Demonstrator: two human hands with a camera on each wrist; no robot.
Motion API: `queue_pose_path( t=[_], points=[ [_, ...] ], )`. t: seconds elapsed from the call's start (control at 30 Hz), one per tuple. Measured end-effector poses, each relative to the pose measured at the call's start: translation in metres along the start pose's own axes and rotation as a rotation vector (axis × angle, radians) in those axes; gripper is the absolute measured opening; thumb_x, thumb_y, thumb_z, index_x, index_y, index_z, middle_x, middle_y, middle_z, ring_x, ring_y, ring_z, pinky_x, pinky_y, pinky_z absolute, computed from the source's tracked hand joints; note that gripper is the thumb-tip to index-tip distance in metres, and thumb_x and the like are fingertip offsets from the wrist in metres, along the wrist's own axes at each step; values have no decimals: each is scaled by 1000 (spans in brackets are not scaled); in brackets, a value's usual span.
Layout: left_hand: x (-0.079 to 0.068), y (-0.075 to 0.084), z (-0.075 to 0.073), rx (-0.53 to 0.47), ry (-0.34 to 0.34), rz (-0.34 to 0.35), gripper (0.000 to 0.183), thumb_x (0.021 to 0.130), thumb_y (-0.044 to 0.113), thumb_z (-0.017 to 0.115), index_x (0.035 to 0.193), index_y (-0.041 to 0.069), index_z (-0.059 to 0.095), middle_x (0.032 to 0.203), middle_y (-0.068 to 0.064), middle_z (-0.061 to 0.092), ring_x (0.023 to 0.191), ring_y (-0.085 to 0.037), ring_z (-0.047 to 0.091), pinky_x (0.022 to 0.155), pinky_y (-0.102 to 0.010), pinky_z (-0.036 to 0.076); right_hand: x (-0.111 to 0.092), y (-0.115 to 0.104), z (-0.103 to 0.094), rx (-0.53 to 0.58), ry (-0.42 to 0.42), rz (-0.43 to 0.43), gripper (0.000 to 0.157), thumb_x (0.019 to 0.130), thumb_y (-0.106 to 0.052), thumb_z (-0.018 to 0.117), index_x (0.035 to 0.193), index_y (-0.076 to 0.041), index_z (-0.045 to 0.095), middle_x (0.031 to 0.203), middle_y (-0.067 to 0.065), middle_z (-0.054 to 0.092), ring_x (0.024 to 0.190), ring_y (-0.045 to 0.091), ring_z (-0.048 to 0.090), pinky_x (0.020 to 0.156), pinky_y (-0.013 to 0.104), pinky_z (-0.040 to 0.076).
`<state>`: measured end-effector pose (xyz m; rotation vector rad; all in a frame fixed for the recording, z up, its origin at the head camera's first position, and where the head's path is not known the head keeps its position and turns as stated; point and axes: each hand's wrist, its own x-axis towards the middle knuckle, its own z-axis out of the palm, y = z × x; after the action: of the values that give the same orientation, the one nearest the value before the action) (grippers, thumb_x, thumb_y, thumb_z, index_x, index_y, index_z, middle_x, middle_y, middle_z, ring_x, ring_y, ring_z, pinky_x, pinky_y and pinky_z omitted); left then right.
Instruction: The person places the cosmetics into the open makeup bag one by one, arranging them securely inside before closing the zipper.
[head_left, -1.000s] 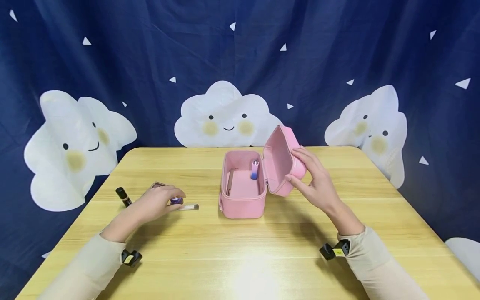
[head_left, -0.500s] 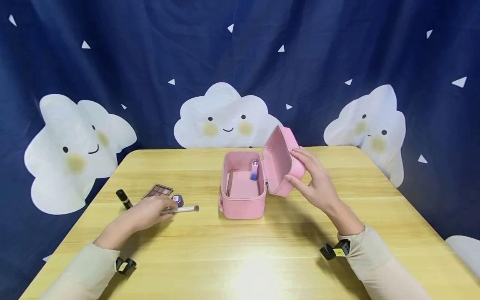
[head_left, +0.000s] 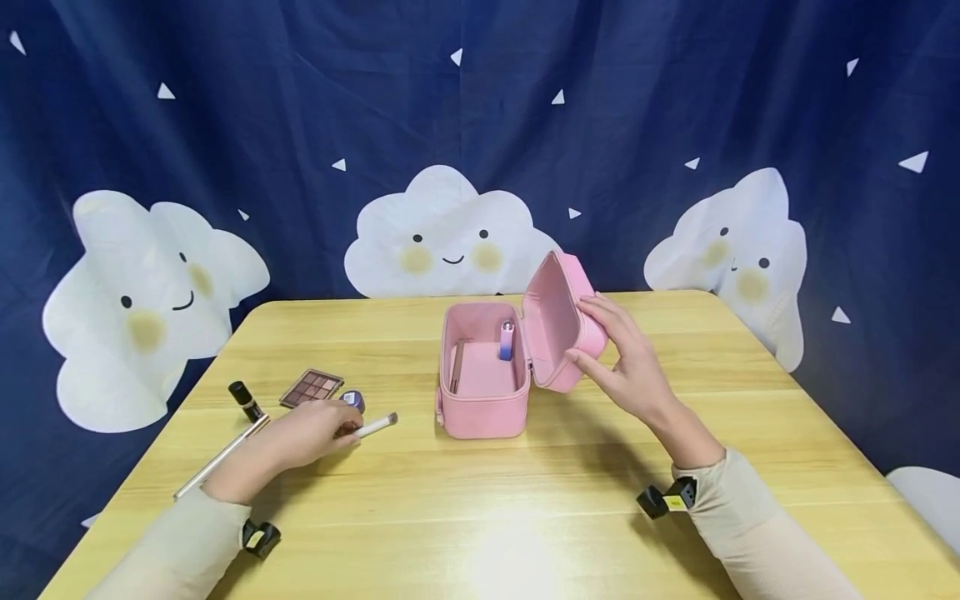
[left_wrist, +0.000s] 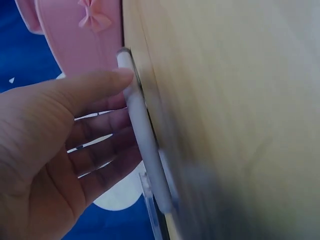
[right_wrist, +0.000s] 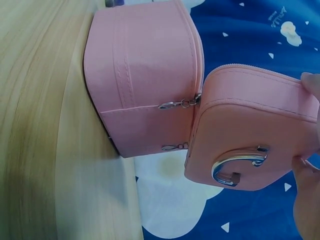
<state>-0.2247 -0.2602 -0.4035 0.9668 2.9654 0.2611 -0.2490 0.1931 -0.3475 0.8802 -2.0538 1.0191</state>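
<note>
My left hand (head_left: 311,433) pinches a white-handled makeup brush (head_left: 377,426) low over the table, its bristle end pointing right toward the case. In the left wrist view the thumb lies on the brush (left_wrist: 142,130) with the other fingers behind it. My right hand (head_left: 633,371) holds the raised lid (head_left: 588,333) of a pink makeup case (head_left: 486,418), thumb at the near edge and fingers over the top. A silver handle (right_wrist: 232,167) shows on the lid. Inside the case are a pink-and-blue tube (head_left: 506,342) and a slim brown stick (head_left: 457,367).
Around my left hand lie an eyeshadow palette (head_left: 312,387), a small purple jar (head_left: 352,401) and a black tube (head_left: 246,401). A long slim silver stick (head_left: 217,461) lies left of the forearm. A blue cloud-print curtain (head_left: 300,100) hangs behind the wooden table (head_left: 420,517).
My left hand has drawn back from the purple jar and taken hold of the brush, whose bristle end now tilts up to the right. The right hand and lid have stayed put.
</note>
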Motion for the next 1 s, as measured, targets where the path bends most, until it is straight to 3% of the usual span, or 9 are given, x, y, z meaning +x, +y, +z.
queue_pose_path(
  t=[0.13,0.47,0.63,0.8,1.0],
  points=[
    [4,3,0,7,-4,29,15,87,13,72,81,22,61,75,13,49,63,-4,42,56,-23,39,-1,1,1,5,8,3,69,69,2,83,133,-3,58,139,17,52,133,37,42,111,43,33],
    [12,7,-16,12,91,94,17,85,9,73,88,19,61,75,14,51,63,-2,44,55,-22,41,0,-3,0,-9,7,-4,67,72,2,81,133,-2,57,139,17,52,132,38,42,112,42,33],
    [19,12,-28,53,147,139,21,85,7,74,103,18,68,81,12,57,59,0,46,51,-22,43,-1,2,0,-6,-11,-1,63,77,-8,80,135,-7,57,140,12,51,134,34,41,112,42,32],
    [30,19,-44,37,188,208,20,83,2,73,96,16,66,82,8,56,59,-2,45,50,-21,42,-1,0,0,-2,-12,-1,64,76,-5,80,135,-7,56,140,12,51,134,34,41,112,43,33],
    [48,29,-63,75,248,276,23,80,2,77,95,15,66,86,5,60,69,-8,56,60,-27,52,0,-3,-1,-12,-13,1,67,74,-1,80,137,-8,56,141,12,51,134,37,41,112,44,32]
  ],
)
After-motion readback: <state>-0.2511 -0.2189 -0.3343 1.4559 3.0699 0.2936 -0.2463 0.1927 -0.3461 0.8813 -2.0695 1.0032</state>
